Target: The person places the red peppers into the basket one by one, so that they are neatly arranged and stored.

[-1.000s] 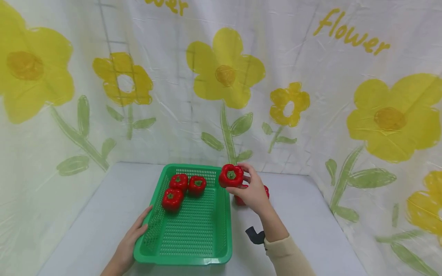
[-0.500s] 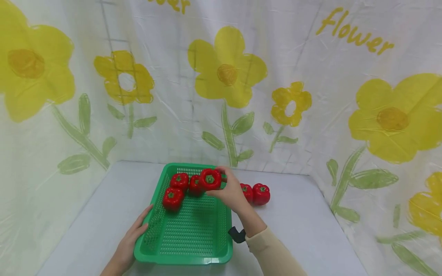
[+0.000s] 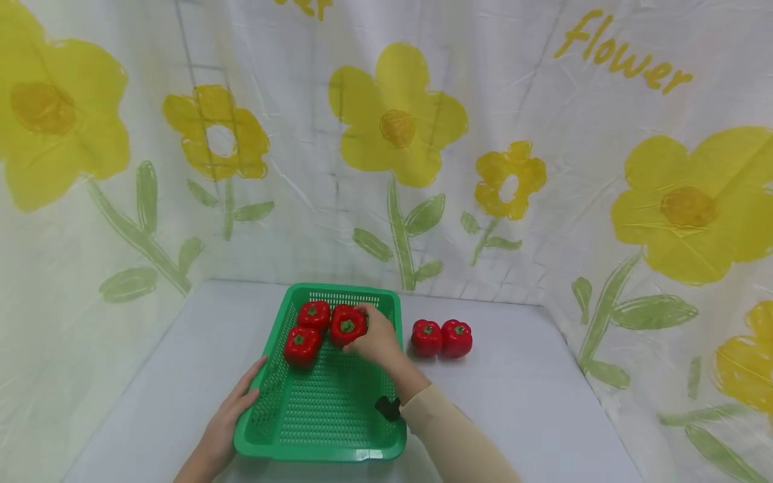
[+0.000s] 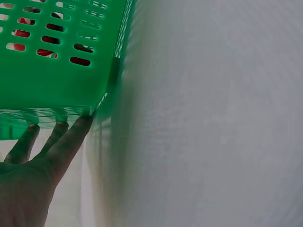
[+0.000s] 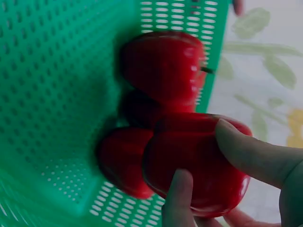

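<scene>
My right hand (image 3: 379, 343) grips a red bell pepper (image 3: 347, 327) by its sides, over the back part of the green plastic basket (image 3: 320, 453). In the right wrist view thumb and fingers press into the held pepper (image 5: 199, 163), which overlaps another pepper (image 5: 124, 161) inside the basket. Two more red peppers, one behind (image 3: 314, 314) and one in front (image 3: 302, 346), sit along the basket's left wall. In the head view the held pepper hides the one under it. My left hand (image 3: 225, 419) touches the basket's left side, its fingers (image 4: 68, 142) straight against the wall in the left wrist view.
Two red bell peppers, a left one (image 3: 426, 338) and a right one (image 3: 456, 339), stand side by side on the white table (image 3: 513, 396) right of the basket. A white curtain (image 3: 290, 221) with painted yellow flowers hangs behind. A black strap piece (image 3: 388, 408) shows at my right wrist.
My right hand has carried the pepper leftward from beyond the basket's right rim, then lower among the others. The two peppers on the table have come into full view. My left hand stays put.
</scene>
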`<move>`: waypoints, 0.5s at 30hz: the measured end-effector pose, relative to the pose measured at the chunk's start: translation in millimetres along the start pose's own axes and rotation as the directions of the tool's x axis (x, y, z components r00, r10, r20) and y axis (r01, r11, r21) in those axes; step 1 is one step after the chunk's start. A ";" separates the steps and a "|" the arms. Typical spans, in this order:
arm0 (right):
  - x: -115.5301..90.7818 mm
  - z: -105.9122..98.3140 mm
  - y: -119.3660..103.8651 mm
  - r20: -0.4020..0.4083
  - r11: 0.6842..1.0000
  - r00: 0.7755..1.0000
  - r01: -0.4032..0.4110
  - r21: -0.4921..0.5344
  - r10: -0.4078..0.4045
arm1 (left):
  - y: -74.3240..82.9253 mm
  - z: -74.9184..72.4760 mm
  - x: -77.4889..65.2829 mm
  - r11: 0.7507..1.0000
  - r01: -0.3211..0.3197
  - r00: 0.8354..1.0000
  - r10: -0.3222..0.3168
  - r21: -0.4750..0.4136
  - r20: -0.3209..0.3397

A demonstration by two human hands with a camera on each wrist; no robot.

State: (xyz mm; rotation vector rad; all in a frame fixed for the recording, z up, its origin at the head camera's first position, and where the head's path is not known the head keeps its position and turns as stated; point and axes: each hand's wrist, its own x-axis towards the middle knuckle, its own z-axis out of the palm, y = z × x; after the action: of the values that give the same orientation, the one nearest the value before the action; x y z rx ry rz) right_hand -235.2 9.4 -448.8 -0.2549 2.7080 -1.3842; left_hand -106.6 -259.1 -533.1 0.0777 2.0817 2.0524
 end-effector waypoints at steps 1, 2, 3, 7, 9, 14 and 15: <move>1.3 2.7 0.3 0.002 1.000 1.000 -0.013 -0.007 0.013 | -0.2 -0.5 0.0 1.000 -0.001 1.000 0.001 0.004 -0.003; 2.7 5.3 0.9 0.005 1.000 1.000 -0.026 -0.013 0.026 | -0.5 -1.0 0.1 1.000 -0.002 1.000 0.002 0.006 -0.005; 4.0 7.9 1.6 0.006 0.999 0.999 -0.035 -0.016 0.035 | -0.7 -1.4 0.1 1.000 -0.001 1.000 0.001 0.008 -0.006; 8.6 18.1 6.2 0.017 0.997 0.997 -0.075 -0.036 0.075 | -0.2 -2.0 -0.9 1.000 -0.003 1.000 0.003 0.015 -0.009; 9.9 22.8 9.0 0.022 0.995 0.996 -0.089 -0.049 0.090 | 0.7 -1.4 -1.5 1.000 -0.003 1.000 0.003 0.015 -0.009; 10.5 31.4 13.0 0.031 0.991 0.994 -0.104 -0.082 0.106 | 2.7 0.2 -2.5 1.000 -0.008 1.000 0.008 0.006 -0.008; 10.6 32.7 13.4 0.034 0.991 0.994 -0.105 -0.086 0.108 | 2.8 0.2 -2.6 1.000 -0.008 1.000 0.008 0.004 -0.008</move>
State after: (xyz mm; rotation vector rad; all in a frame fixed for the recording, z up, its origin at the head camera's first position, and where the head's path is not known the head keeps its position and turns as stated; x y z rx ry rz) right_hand -242.0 -10.9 -478.9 -0.1391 2.7081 -1.2267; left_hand -104.4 -259.3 -530.1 0.0782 2.0940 2.0565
